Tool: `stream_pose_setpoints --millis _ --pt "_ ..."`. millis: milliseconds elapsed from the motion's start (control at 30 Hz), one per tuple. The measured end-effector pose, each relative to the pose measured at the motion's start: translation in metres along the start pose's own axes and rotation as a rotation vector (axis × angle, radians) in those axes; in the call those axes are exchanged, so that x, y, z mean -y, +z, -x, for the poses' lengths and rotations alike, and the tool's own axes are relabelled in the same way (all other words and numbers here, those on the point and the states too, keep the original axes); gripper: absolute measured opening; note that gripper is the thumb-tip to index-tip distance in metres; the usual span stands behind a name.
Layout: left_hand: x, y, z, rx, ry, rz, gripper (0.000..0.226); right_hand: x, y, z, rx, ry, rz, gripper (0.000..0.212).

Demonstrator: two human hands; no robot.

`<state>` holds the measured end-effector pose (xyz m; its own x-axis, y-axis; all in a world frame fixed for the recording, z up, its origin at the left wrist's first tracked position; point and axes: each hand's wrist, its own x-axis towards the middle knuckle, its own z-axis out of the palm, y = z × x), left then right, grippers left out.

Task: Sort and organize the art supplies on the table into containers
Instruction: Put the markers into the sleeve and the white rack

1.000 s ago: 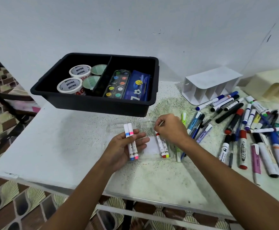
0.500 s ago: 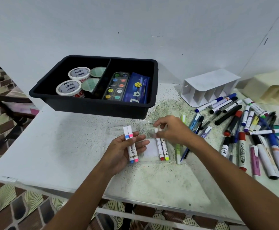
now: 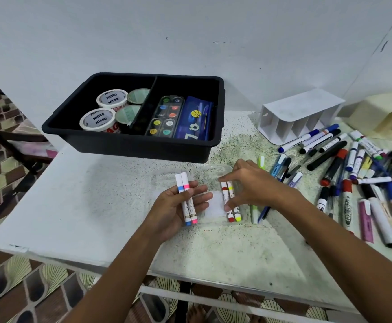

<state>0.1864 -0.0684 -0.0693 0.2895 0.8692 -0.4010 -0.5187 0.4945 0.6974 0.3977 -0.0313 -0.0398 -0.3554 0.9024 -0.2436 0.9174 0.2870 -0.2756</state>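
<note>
Now left grip [image 3: 178, 203] holds two markers [image 3: 186, 199]; right grip [image 3: 246, 185] pinches two more [image 3: 231, 201].

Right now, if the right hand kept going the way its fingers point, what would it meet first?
Probably the red and yellow markers its fingers already reach; beyond them, the left hand holding two markers. Depth is unclear.

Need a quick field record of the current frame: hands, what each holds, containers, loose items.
left hand: palm up, thumb holding two small markers, blue and pink banded
right hand: fingers on red and yellow markers lying in a clear pouch
black bin: two compartments; tape rolls left, paint palette and blue case right
white organizer: lying on its side
loose pens and markers: piled on the table's right
</note>
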Motion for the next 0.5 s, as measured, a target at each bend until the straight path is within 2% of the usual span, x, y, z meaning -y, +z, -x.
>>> stream_pose_setpoints --millis 167,367,500 --pt "-0.001 0.000 0.001 0.027 -0.002 -0.012 0.027 0.034 0.000 -0.017 -0.223 -0.054 -0.553 0.038" --pt "-0.001 0.002 0.004 0.048 0.014 -0.082 0.035 0.068 0.008 -0.042 -0.203 -0.048 -0.725 0.012" --pt "-0.002 0.002 0.004 0.025 0.024 -0.027 0.033 0.059 0.002 -0.039 -0.164 0.020 -0.949 0.006"
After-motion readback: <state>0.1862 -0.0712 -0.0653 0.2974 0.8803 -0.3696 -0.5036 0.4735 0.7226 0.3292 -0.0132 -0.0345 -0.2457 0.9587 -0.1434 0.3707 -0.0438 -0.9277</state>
